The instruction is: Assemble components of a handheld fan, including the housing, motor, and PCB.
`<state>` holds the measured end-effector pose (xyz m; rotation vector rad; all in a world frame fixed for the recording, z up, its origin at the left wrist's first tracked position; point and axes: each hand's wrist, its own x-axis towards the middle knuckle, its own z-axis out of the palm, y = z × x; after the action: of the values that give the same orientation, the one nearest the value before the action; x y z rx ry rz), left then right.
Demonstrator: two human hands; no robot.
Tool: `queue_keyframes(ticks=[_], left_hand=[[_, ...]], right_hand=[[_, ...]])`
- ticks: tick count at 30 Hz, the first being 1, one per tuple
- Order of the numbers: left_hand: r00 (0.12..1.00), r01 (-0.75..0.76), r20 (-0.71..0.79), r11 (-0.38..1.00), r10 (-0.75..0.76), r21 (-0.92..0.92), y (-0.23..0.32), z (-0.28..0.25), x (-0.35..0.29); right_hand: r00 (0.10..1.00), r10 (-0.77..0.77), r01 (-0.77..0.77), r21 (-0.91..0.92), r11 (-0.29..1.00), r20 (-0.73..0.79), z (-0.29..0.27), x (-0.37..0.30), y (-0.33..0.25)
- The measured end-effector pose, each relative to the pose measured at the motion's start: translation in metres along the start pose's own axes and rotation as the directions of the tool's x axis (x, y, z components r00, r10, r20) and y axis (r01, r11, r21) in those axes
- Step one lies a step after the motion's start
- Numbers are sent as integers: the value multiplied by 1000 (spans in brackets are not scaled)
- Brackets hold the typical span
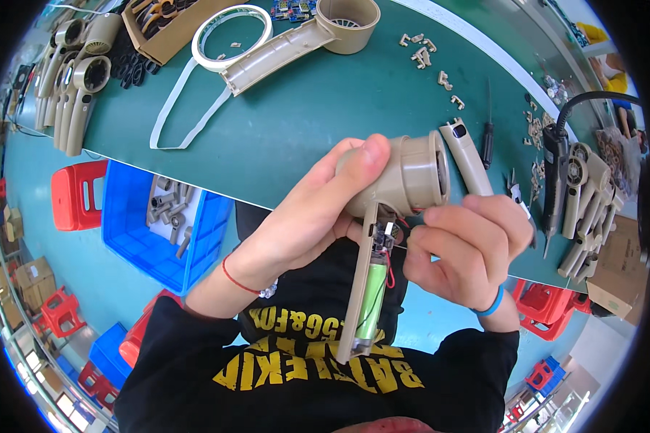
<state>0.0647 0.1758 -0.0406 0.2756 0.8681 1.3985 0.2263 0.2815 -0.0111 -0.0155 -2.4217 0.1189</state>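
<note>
The fan [401,177] is smooth, softly glossy plastic; the desk [224,162] looks smooth (slightly sheeny); toward its far edge, matt cardboard box [177,36]; beyond its near edge, glossy plastic crate [141,254].

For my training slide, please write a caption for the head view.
Left hand holds an opened beige handheld fan, green battery exposed; right hand close beside it.

From where I stand, the only lettering I can make out is on the black shirt [188,382], where big, worn-looking yellow capitals [250,369] run across the chest and smaller yellow characters [294,324] sit nearer the waist, some hidden by folds and the beige handle [357,297].
</note>
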Motion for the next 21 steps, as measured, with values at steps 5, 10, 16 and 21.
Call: queue_keyframes(ticks=[5, 10, 16, 21], left_hand=[[1000, -18, 1, 998, 18, 65, 0, -4, 2], [995, 24, 95, 1000, -24, 9, 3, -5, 0], [999, -10, 39, 998, 7, 62, 2, -4, -2], [998, 9, 68, 996, -15, 93, 4, 0, -8]], right_hand=[[999, 33, -33, 6, 999, 24, -9, 7, 3], [850, 407, -524, 475, 707, 333, -6, 19, 14], [827, 335, -535, 447, 717, 451, -24, 25, 23], [752, 429, -650, 453, 611, 501, -42, 27, 20]])
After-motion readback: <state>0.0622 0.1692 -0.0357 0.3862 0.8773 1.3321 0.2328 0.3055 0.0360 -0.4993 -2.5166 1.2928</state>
